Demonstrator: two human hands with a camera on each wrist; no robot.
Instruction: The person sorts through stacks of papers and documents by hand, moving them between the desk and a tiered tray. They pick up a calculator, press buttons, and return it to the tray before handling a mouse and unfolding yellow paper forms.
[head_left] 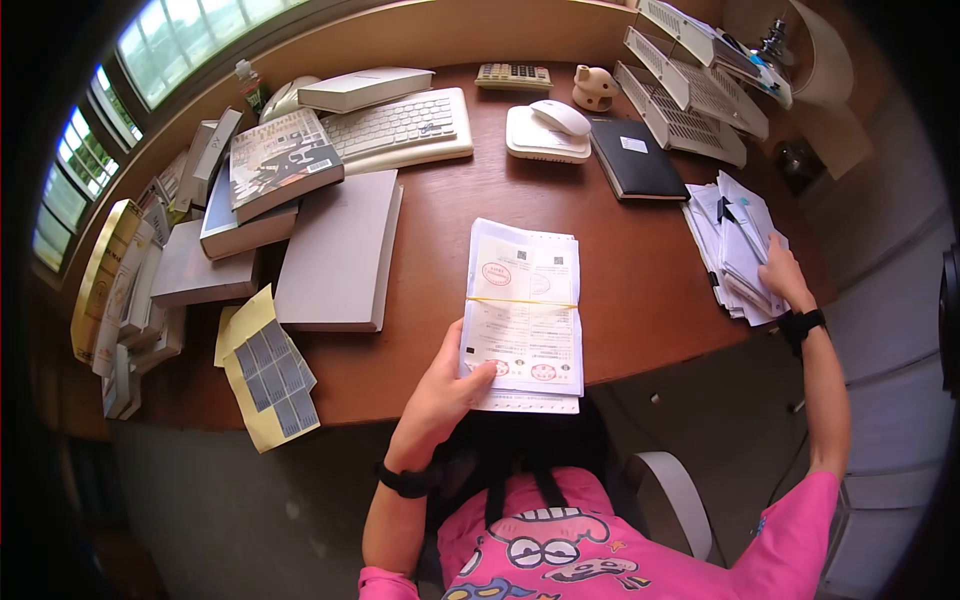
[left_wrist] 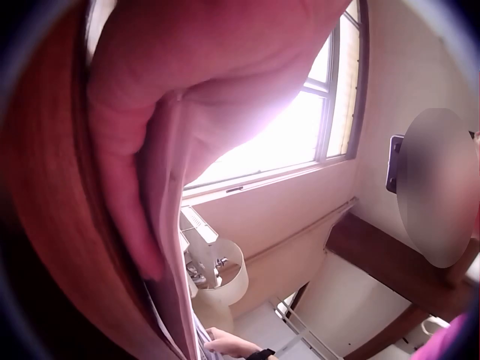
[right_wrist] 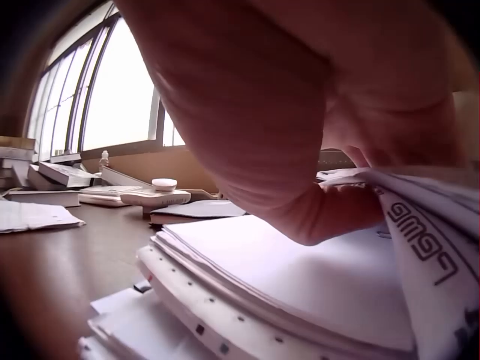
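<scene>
A bundle of printed forms with red stamps [head_left: 525, 345] is gripped at its lower left by my left hand [head_left: 440, 398], thumb on top. A yellow rubber band [head_left: 520, 301] runs across its middle. The left wrist view shows my fingers curled around the bundle's edge [left_wrist: 174, 217]. At the table's right side, my right hand [head_left: 784, 275] is on a loose stack of papers [head_left: 712, 240]. In the right wrist view, the thumb of my right hand [right_wrist: 300, 150] is tucked under a lifted sheet with dark lettering [right_wrist: 427, 247], the other fingers partly hidden.
Thick books [head_left: 335, 250] and a yellow envelope with grey patches [head_left: 270, 370] lie on the left. Toward the back are a keyboard [head_left: 395, 125], a calculator [head_left: 513, 77], a white mouse [head_left: 560, 117] and a black notebook [head_left: 635, 160]. Tiered metal trays [head_left: 690, 110] stand back right.
</scene>
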